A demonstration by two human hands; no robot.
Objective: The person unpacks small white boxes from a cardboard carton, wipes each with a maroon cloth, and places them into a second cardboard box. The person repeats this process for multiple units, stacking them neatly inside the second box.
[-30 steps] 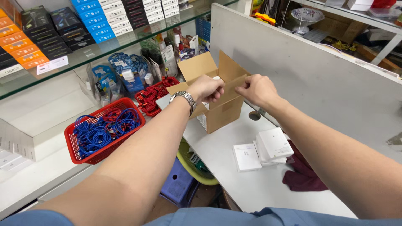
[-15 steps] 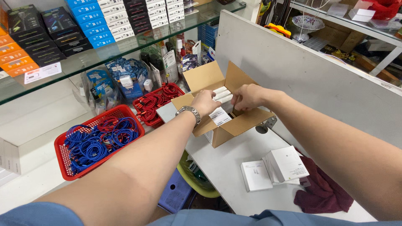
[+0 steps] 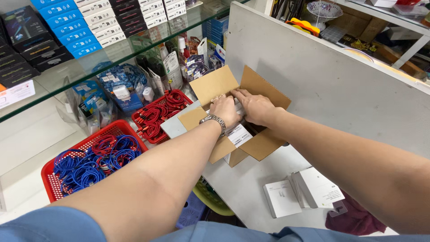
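Note:
An open brown cardboard box [image 3: 264, 144] stands on the grey counter [image 3: 248, 188] with its flaps spread. Both hands reach down into it. My left hand [image 3: 225, 110], with a metal watch on the wrist, presses on small white boxes [image 3: 238, 109] packed inside. My right hand [image 3: 254, 106] lies right beside it on the same white boxes, fingers bent over them. What the fingers grip is hidden by the hands. A white label [image 3: 239, 135] sticks to the box's near flap.
Two red baskets hold coiled cables: blue ones [image 3: 85, 163] at left, red ones [image 3: 156, 114] behind. Flat white packets [image 3: 304, 192] lie on the counter at right by a dark red cloth [image 3: 358, 219]. A glass shelf [image 3: 89, 67] with stacked boxes runs above. A grey panel [image 3: 331, 85] stands behind.
Both hands have gone deeper into the cardboard box and now rest close together on the white boxes inside. The view has shifted slightly.

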